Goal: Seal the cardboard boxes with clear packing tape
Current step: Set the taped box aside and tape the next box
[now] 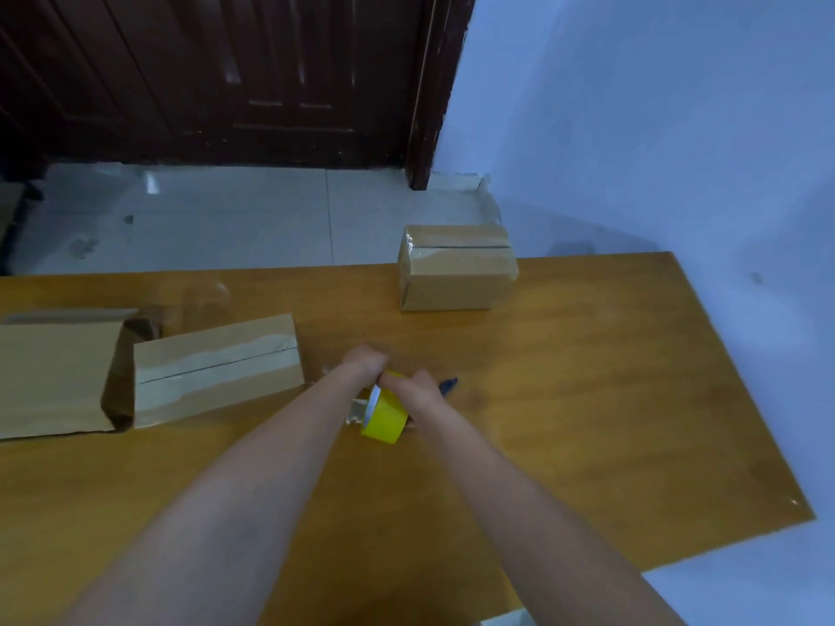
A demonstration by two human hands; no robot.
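Both forearms reach out over the wooden counter (587,399), hands meeting near its middle. Right hand (418,390) sits on top of the yellow tape roll (384,420), fingers curled down over it and gripping; roll stands on edge, tilted, touching or just above the counter, can't tell which. Dark pointed tool tip (449,383) pokes out just beyond the right hand, what it is can't be told, blurred. Left hand (366,361) just left of the roll, fingers curled in; it seems to pinch the roll's upper edge or a tape end but the contact is hidden, so can't tell what it holds. Pale jagged strip (357,411) shows under the left wrist beside the roll. Left of the hands, a long cardboard box (217,368) lies on the counter with clear tape along its top seam. Touching it further left, a flat brown carton (54,377) with an open dark end. Well apart at the far counter edge, a smaller cardboard box (456,273), seam showing, clear tape at its left end. Beyond: tiled floor (226,219), dark wooden door (226,74), blue wall (655,128).
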